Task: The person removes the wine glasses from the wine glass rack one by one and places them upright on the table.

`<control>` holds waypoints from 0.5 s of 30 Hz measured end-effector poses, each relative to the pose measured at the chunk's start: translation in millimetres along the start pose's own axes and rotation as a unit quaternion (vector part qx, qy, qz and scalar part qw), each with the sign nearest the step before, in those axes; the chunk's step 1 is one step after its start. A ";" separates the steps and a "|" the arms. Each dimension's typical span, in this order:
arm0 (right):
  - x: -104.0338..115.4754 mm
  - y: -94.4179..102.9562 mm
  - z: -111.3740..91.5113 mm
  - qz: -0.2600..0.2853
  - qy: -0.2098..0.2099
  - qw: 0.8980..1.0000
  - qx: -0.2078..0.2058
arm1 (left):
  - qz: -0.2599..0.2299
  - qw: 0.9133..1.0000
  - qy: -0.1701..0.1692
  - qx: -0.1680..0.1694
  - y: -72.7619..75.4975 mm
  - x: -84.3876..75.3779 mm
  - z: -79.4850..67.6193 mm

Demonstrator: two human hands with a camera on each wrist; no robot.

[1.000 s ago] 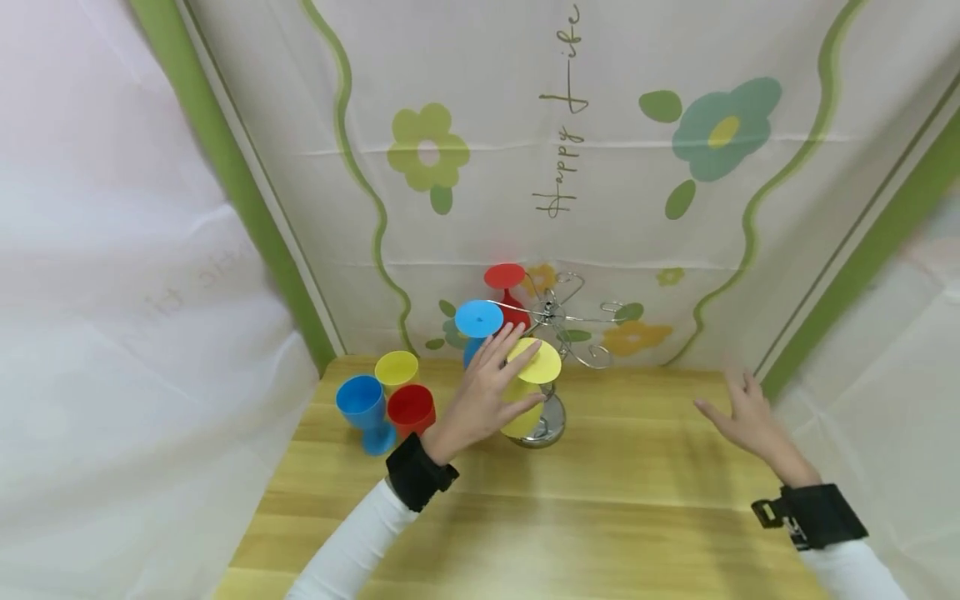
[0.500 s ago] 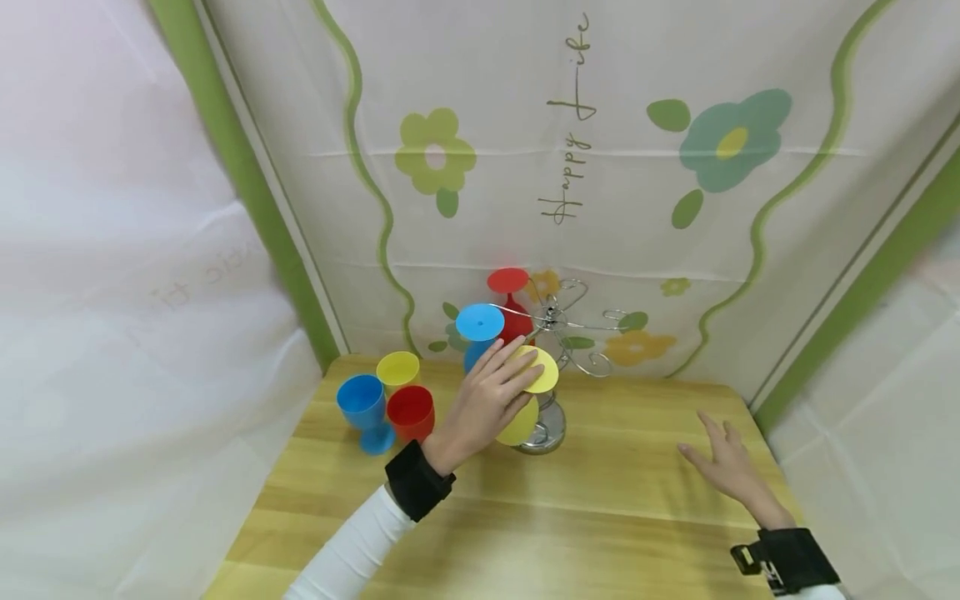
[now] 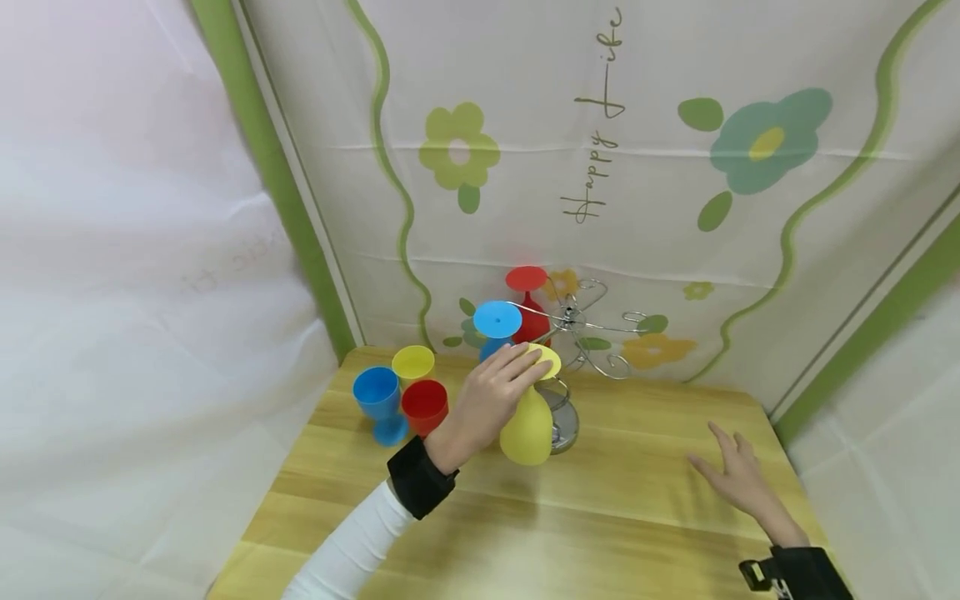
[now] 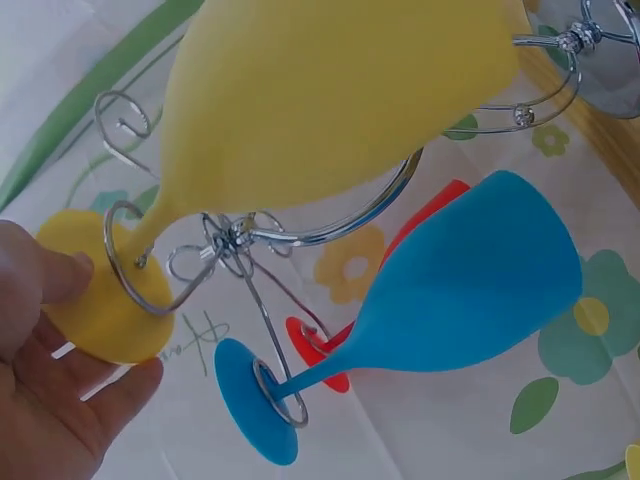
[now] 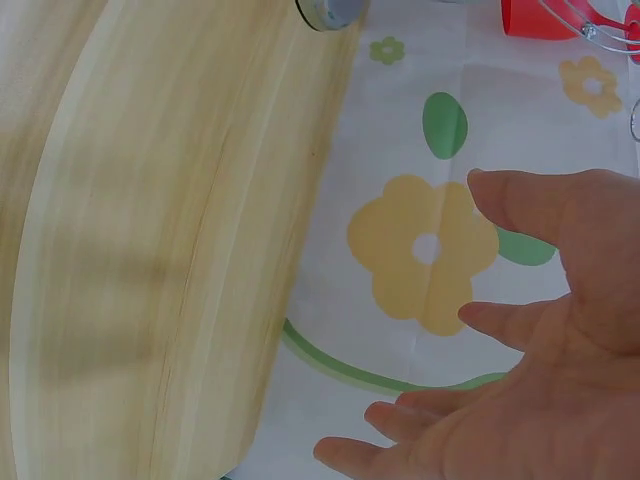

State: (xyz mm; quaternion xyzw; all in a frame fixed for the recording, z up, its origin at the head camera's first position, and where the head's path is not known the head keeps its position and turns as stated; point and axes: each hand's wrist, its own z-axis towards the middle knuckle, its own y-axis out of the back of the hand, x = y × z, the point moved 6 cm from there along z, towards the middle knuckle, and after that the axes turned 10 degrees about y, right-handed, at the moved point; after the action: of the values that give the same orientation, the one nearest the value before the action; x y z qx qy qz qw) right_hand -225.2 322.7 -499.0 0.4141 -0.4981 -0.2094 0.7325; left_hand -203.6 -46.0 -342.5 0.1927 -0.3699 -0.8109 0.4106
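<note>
Yellow goblet [image 3: 527, 429] has shifted toward the near side of the wire stand [image 3: 570, 317]; it is at the stand's near left, foot up, bowl down, long axis near upright. Left hand [image 3: 483, 406] pinches its foot; right hand [image 3: 738, 479], spread wide, is right of the stand. Inverted at the stand's left: one blue goblet [image 4: 470, 285], one red goblet [image 3: 531, 321]. Upright farther left: three cups [image 3: 377, 395].

At the lower left of the frame, the left hand [image 4: 45, 415] pinches the base of a yellow goblet [image 4: 330, 100], whose bowl fills the upper middle. A silver wire rack [image 4: 233, 236] curls a loop across that base. Right of centre, a blue goblet [image 4: 475, 285] tilts, partly covering a red goblet [image 4: 425, 212]. Flower-printed cloth [image 4: 410, 430] spreads behind; a strip of desk [image 4: 595, 120] crosses the upper right.
</note>
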 end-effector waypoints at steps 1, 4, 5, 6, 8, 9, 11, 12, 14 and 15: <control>0.2 -0.1 0.1 -0.003 0.002 1.000 -0.002 | -0.008 1.000 0.007 0.002 -0.1 2.0 0.1; 0.0 -1.2 1.5 -0.009 0.004 1.000 -0.002 | -0.042 0.999 0.026 0.011 -0.4 9.0 2.7; -0.2 -2.0 2.1 -0.010 0.004 1.000 0.000 | -0.054 0.998 0.031 0.015 -0.8 11.3 4.2; -0.2 -2.9 2.6 -0.008 0.003 1.000 0.002 | -0.065 0.997 0.036 0.019 -1.2 13.4 5.9; -0.6 -5.2 3.8 -0.004 -0.001 1.000 0.009 | -0.080 0.996 0.042 0.028 -2.2 17.0 9.2; -0.9 -6.3 4.5 -0.002 -0.002 1.000 0.011 | -0.087 0.995 0.044 0.033 -3.4 19.0 10.4; -1.6 -8.5 5.5 0.000 -0.005 1.000 0.015 | -0.104 0.992 0.051 0.043 -4.9 22.5 12.5; -2.1 -9.5 5.9 0.001 -0.007 1.000 0.016 | -0.110 0.991 0.054 0.047 -5.4 24.1 13.1; -3.3 -11.8 6.8 0.002 -0.009 1.000 0.020 | -0.119 0.990 0.060 0.053 -6.9 27.3 14.3; -3.9 -12.9 7.2 0.004 -0.009 1.000 0.020 | -0.123 0.989 0.062 0.056 -7.4 28.6 14.7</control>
State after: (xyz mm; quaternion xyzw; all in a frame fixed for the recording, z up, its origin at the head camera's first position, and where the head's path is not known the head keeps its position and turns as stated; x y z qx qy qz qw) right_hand -232.0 315.2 -510.6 0.4250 -0.5105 -0.2004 0.7201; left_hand -233.3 -59.7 -338.8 0.3094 -0.3620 -0.8197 0.3185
